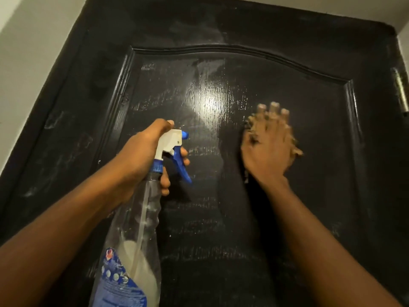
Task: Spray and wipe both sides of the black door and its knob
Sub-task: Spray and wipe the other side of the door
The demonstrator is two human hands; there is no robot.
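My right hand (269, 149) is blurred. It lies flat, fingers straight, on a tan cloth (296, 150) that is mostly hidden beneath it, pressed against the black door (309, 207) panel. My left hand (141, 156) grips a clear spray bottle (143, 218) at the neck. Whitish liquid sits low inside, and the frame edge cuts off the base.

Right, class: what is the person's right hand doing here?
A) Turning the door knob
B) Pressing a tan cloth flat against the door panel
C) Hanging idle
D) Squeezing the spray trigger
B: the right hand lies flat, fingers straight, on the tan cloth against the black door; the left hand holds the spray bottle.
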